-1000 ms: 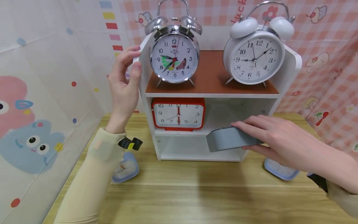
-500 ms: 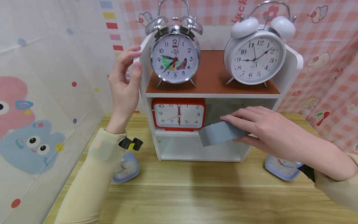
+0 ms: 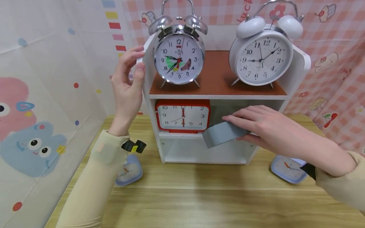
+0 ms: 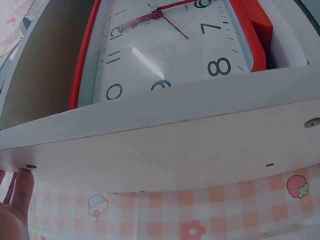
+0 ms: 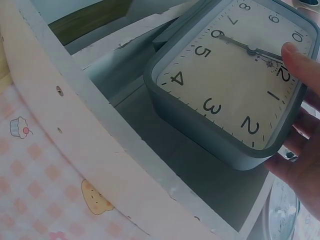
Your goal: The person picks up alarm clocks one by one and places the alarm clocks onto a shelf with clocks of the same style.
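Note:
My right hand [image 3: 265, 126] grips a grey-blue square clock [image 5: 225, 90], thumb over its face and fingers behind. It holds the clock tilted at the front of the white shelf unit's middle level, right of a red rectangular clock [image 3: 183, 115]. My left hand [image 3: 128, 85] rests on the upper left side of the white shelf unit [image 3: 216, 97], thumb and fingertips at its edge. On the brown top board stand a silver twin-bell alarm clock [image 3: 179, 59] and a white twin-bell alarm clock [image 3: 261, 60].
Two small light-blue clocks lie on the wooden table [image 3: 199, 202]: one blue clock [image 3: 129, 171] by the left sleeve, another blue clock [image 3: 289, 169] by the right wrist. The shelf's bottom level [image 3: 205, 152] has a bare white floor. Patterned cloths hang behind and at the left.
My right hand has carried the grey-blue clock leftward and slightly up, closer to the middle level beside the red clock. My left hand stays at the shelf's side.

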Demonstrator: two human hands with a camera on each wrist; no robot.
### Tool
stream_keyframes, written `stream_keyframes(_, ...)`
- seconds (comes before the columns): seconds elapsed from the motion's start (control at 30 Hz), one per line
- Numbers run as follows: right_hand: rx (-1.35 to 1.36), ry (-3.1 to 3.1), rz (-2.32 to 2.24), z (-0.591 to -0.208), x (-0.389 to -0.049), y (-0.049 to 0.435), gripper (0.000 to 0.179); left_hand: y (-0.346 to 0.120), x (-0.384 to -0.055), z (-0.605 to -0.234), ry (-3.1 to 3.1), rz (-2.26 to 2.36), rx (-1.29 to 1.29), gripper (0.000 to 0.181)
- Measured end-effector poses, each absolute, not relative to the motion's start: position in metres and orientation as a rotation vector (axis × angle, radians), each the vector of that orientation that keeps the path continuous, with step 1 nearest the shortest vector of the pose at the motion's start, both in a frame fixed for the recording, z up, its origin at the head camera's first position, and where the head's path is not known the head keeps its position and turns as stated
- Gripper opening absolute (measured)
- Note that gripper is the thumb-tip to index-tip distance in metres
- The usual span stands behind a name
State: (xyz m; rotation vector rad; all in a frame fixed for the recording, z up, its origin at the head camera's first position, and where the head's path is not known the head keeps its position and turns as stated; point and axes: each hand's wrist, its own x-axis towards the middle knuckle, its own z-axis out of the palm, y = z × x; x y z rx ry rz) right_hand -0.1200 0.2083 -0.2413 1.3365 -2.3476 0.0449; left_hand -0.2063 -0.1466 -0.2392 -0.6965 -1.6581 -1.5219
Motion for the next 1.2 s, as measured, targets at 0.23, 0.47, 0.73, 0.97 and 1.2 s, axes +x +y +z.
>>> stream_keyframes(0.23, 1.330, -2.353, 0.035, -0.242, -0.125, 0.208, 0.072, -0.147, -0.206, -0.239, -1.660, -1.515, -0.702, 0.032)
stream_keyframes(0.47, 1.319, -2.355, 0.059, -0.245, -0.128, 0.208, 0.071, -0.147, -0.207, -0.239, -1.647, -1.517, -0.700, 0.031)
stream_keyframes(0.73, 1.299, -2.311, 0.059, -0.254, -0.128, 0.204, 0.067, -0.146, -0.207, -0.240, -1.657, -1.513, -0.695, 0.031)
stream_keyframes(0.97, 1.281, -2.261, 0.062, -0.260, -0.130, 0.203, 0.056, -0.146, -0.207, -0.239, -1.654, -1.525, -0.695, 0.031)
stream_keyframes(1.2, 1.195, -2.164, 0.075, -0.274, -0.130, 0.197, 0.066, -0.146, -0.207, -0.239, -1.636, -1.529, -0.704, 0.031)
